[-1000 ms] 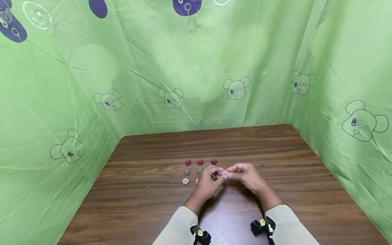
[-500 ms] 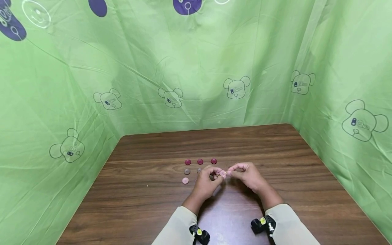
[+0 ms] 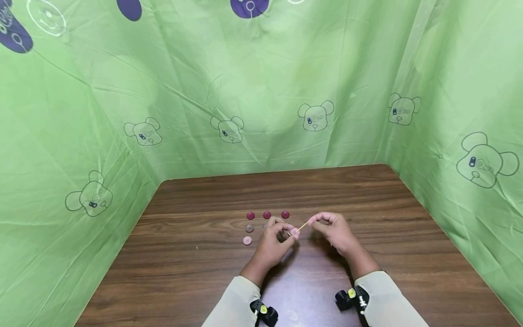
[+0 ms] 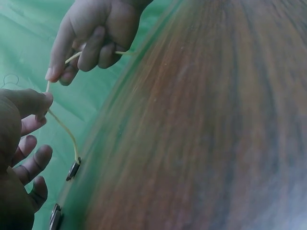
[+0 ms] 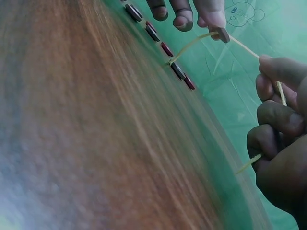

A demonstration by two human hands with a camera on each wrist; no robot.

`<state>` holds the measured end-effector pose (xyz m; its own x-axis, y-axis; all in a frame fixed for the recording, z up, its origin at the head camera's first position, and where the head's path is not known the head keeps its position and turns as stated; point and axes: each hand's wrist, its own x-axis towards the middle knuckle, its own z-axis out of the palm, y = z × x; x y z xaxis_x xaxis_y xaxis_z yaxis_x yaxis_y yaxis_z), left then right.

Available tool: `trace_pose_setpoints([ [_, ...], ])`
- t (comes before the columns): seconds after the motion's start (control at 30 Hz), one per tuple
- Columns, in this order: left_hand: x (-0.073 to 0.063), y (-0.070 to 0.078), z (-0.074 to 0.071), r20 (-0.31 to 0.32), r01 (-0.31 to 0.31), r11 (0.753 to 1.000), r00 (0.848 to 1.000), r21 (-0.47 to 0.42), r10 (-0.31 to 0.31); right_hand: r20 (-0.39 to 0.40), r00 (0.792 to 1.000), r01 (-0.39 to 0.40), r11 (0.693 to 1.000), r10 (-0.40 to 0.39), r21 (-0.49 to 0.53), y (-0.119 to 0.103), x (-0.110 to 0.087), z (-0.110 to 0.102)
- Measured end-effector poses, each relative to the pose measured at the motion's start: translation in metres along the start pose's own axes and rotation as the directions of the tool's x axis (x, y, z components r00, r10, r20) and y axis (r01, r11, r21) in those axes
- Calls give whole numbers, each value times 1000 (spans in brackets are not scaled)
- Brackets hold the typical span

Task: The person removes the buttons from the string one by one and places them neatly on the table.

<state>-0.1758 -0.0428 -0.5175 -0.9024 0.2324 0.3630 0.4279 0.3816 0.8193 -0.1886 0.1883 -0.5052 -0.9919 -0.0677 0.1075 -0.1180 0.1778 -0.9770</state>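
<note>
My left hand pinches a pink button between thumb and forefinger, above the table. A thin yellow string passes through it. My right hand, to the right, pinches the string, which stands taut between the two hands. In the right wrist view the button appears edge-on at the left fingertips, and more string runs through the curled right fingers. The string's other end hangs below the left fingertips toward the tabletop in the left wrist view.
On the brown wooden table lie buttons in rows: maroon ones at the back, a grey one in the middle, a pink one in front. My left hand partly hides these rows. A green curtain encloses the table.
My right hand has drawn away from the left, up and to the right, and a longer stretch of string shows between the button and its fingers. My left hand has shifted slightly left.
</note>
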Motion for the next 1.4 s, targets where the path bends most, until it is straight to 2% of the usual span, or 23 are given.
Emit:
trace_pose_setpoints([
  [0.13, 0, 0, -2, -17, -34, 999, 999, 11, 34, -44, 999, -19, 1000, 20, 22, 0, 1, -1],
  [0.27, -1, 0, -4, -17, -37, 999, 999, 34, 37, -104, 993, -46, 998, 51, 52, -1, 2, -2],
  [0.6, -3, -2, -6, -20, -60, 997, 998, 52, 61, -250, 967, -21, 992, 52, 128, -2, 3, -2],
  [0.87, -1, -8, -11, -35, -100, 990, 994, 95, 104, -318, 946, 2, 984, 56, 179, -3, 5, -4],
  [0.97, -1, -9, -14, -30, -98, 990, 994, 102, 102, -335, 940, -7, 982, 70, 187, -2, 5, -4],
  [1.1, 0, -10, -17, -37, -109, 985, 993, 131, 115, -370, 925, -10, 979, 86, 202, 1, 6, -4],
  [1.27, -1, -13, -19, -47, -128, 975, 989, 181, 139, -427, 902, 22, 979, 68, 201, 3, 7, -5],
  [1.4, -2, -14, -20, -47, -119, 971, 990, 206, 132, -437, 898, 26, 980, 63, 195, 4, 9, -5],
])
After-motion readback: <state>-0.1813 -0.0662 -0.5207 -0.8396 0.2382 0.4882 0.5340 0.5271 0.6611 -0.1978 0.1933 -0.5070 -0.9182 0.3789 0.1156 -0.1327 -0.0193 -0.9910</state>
